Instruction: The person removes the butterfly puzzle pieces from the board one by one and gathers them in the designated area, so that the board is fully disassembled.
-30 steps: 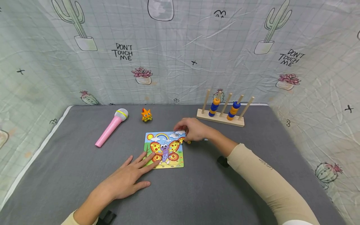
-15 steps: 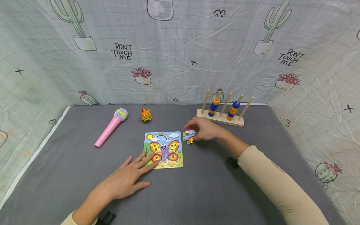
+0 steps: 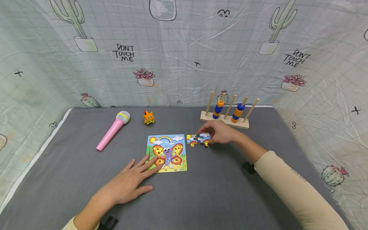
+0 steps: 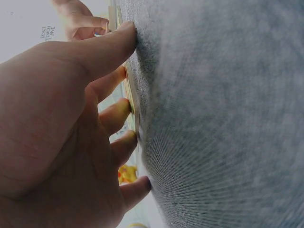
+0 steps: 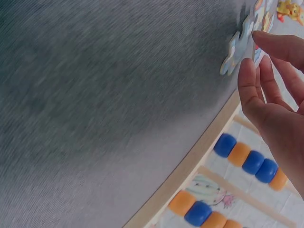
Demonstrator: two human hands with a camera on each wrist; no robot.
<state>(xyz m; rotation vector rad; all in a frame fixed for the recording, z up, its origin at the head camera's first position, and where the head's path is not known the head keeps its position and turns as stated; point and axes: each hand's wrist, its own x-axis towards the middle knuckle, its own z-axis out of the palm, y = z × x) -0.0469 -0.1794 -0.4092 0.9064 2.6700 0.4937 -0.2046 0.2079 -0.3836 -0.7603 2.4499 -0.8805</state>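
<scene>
A puzzle board [image 3: 179, 147] with a butterfly picture lies flat in the middle of the table. My left hand [image 3: 129, 183] rests on its lower left part with fingers spread; in the left wrist view the fingertips touch the board's edge area. To the right of the board, one jigsaw piece [image 3: 191, 138] with a sun and rainbow lies on the table. Beside it, my right hand [image 3: 221, 131] pinches a second jigsaw piece [image 3: 204, 138] with clouds between thumb and fingers. The two pieces stand very close, and whether they touch is unclear.
Behind the right hand stands a wooden peg stand [image 3: 242, 124] with blue and orange beads on two pegs. A pink toy microphone [image 3: 112, 132] and a small orange toy figure [image 3: 149, 117] lie at the back left. A printed cloth [image 3: 178, 51] hangs behind the table.
My right hand has moved right from the board's upper right corner, carrying a piece. The sun piece now shows on the table beside the board. My left hand has stayed in place.
</scene>
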